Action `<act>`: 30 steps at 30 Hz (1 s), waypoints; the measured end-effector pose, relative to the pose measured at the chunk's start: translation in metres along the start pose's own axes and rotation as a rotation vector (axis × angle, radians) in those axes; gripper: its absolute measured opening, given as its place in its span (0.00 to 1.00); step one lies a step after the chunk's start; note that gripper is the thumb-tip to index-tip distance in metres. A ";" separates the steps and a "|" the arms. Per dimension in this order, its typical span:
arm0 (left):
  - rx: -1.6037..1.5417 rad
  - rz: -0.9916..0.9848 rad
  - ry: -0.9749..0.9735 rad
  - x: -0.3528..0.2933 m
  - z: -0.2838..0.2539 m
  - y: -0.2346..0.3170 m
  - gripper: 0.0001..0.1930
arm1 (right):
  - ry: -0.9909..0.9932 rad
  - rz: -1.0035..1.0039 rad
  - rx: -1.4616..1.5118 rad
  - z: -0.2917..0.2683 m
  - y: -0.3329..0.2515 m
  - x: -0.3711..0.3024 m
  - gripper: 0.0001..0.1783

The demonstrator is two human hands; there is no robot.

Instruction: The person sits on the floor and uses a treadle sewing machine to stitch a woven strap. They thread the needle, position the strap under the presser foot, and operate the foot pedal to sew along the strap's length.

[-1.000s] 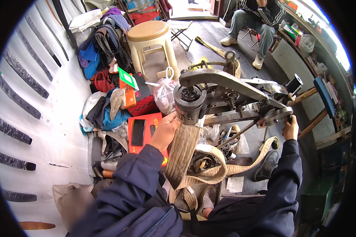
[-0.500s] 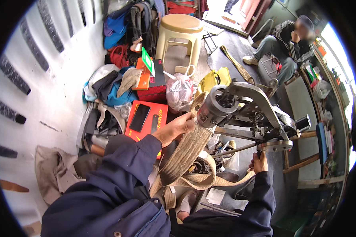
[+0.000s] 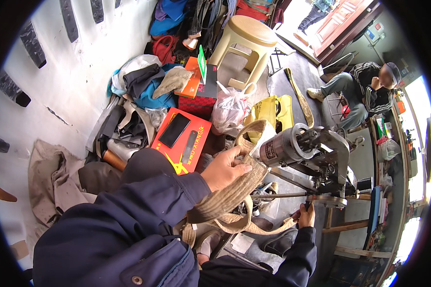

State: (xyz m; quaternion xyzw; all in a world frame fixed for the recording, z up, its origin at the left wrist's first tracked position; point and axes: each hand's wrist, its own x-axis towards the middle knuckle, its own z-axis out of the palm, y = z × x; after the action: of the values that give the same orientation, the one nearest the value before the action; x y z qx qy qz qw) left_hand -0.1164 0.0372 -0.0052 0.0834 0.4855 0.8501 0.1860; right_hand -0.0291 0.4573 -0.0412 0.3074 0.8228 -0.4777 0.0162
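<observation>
My left hand (image 3: 224,171) grips a wide, worn beige webbing strap (image 3: 237,189), thumb on its face and fingers around its far edge. The strap runs to a hand-cranked sewing machine (image 3: 280,146) with a metal cylinder and curved arm. Behind the cylinder the strap bends upward in a loop, and a long part hangs below in folds. Where the strap meets the needle is hidden. Below the machine's flat metal wheel (image 3: 328,201), my right hand (image 3: 305,217) is closed around a small dark crank handle (image 3: 307,205).
Left of the machine lies a red box (image 3: 189,148) bearing a black phone (image 3: 175,130). Beyond are a white plastic bag (image 3: 227,109), a yellow bag (image 3: 285,111) and a beige stool (image 3: 251,31). A person (image 3: 368,91) sits at the far right, near shelves (image 3: 400,158).
The whole view has shifted, and the machine appears turned. My left hand has gone from the strap's edge by the cylinder to lying more across it. My right hand still holds the crank handle.
</observation>
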 end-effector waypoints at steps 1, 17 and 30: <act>-0.017 -0.020 0.027 -0.001 0.004 -0.002 0.20 | 0.002 0.001 0.012 0.001 -0.005 -0.003 0.09; 0.191 0.060 0.108 0.001 0.014 -0.010 0.25 | 0.520 -0.271 -0.042 -0.097 -0.055 -0.004 0.05; 0.224 -0.032 0.063 0.000 0.012 -0.007 0.30 | 0.569 -0.240 -0.049 -0.106 -0.041 0.005 0.07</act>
State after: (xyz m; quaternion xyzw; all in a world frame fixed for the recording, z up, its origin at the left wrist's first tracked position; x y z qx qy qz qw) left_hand -0.1110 0.0496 -0.0051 0.0690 0.5842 0.7898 0.1736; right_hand -0.0262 0.5298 0.0464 0.3290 0.8361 -0.3508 -0.2639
